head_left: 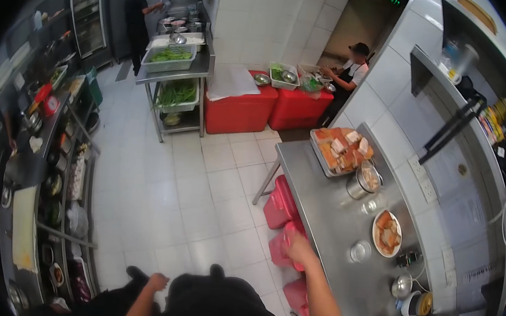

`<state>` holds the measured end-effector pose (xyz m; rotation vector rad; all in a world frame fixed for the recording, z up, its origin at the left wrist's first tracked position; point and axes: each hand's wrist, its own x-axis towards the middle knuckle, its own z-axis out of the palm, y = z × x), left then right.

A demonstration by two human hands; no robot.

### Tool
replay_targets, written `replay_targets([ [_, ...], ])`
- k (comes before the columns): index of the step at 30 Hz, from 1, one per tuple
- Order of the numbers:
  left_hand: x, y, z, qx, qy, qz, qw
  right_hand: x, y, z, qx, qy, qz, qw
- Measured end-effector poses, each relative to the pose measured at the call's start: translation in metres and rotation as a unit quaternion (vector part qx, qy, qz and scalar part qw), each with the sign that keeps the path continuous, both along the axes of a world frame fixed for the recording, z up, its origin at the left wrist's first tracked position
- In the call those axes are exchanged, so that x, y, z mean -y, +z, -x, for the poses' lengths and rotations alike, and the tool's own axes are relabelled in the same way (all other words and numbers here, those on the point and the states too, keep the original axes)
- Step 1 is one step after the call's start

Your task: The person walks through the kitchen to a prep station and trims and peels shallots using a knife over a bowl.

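Observation:
My right hand [300, 251] reaches down past the steel table's front edge, its fingers closed at the lid of a red plastic bin [277, 252] under the table. Part of the fingers is hard to make out against the red plastic. My left hand [157, 281] hangs low beside my dark apron, fingers curled, with nothing visible in it. Other red bins stand in the same row, one farther off [281, 204] and one nearer [297, 296].
The steel table [331, 226] bears a tray of orange-brown meat slabs [342, 151], a metal pot [365, 180] and an oval plate of meat [386, 233]. Red coolers [239, 113] stand ahead. Shelving [57, 200] lines the left. Two people work farther back; dark clothing shows at lower left.

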<state>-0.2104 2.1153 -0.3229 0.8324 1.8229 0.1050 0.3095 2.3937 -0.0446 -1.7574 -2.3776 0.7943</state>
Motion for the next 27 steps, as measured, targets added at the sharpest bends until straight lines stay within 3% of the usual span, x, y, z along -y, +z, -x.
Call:
replay_targets([
  [1,0.0,0.013,0.005,0.018,0.083,0.026,0.996,-0.045,0.0,0.013,-0.033,-0.013,-0.029,0.999],
  [2,0.005,-0.001,0.029,0.152,0.097,0.028,0.983,-0.087,-0.005,0.02,-0.062,-0.025,-0.059,0.996],
  [5,-0.02,0.011,0.035,0.066,0.073,0.069,0.993,-0.195,-0.007,0.049,-0.004,-0.062,-0.105,0.993],
  [8,-0.093,0.005,0.05,0.044,0.027,0.072,0.996,-0.271,-0.024,0.063,0.111,-0.136,-0.017,0.984],
  [12,-0.222,-0.008,0.088,0.039,-0.04,0.058,0.997,-0.296,-0.082,0.07,0.242,-0.173,-0.03,0.954],
  [13,-0.262,-0.011,0.099,0.04,-0.066,0.049,0.996,-0.299,-0.102,0.07,0.295,-0.157,-0.042,0.942],
  [16,-0.391,-0.014,0.141,0.032,-0.17,0.01,0.985,-0.302,-0.092,0.088,0.252,-0.234,-0.016,0.939],
  [19,-0.553,-0.035,0.203,-0.007,-0.463,-0.091,0.882,-0.304,-0.101,0.089,0.294,-0.249,0.001,0.923],
  [20,-0.615,-0.035,0.219,0.009,-0.472,-0.088,0.877,-0.305,-0.097,0.094,0.295,-0.269,0.02,0.917],
  [21,-0.673,-0.025,0.228,-0.031,-0.391,-0.085,0.916,-0.316,-0.089,0.097,0.295,-0.289,0.03,0.91],
  [22,-0.734,-0.008,0.228,0.005,-0.186,-0.082,0.979,-0.324,-0.084,0.101,0.294,-0.309,0.04,0.904],
  [23,-0.795,0.01,0.227,0.04,-0.088,-0.107,0.99,-0.335,-0.082,0.105,0.283,-0.333,0.053,0.898],
  [26,-0.954,0.068,0.187,0.097,0.009,-0.162,0.982,-0.36,-0.084,0.117,0.319,-0.373,0.109,0.864],
  [27,-0.996,0.075,0.168,0.104,-0.004,-0.189,0.976,-0.364,-0.094,0.116,0.302,-0.4,0.104,0.859],
])
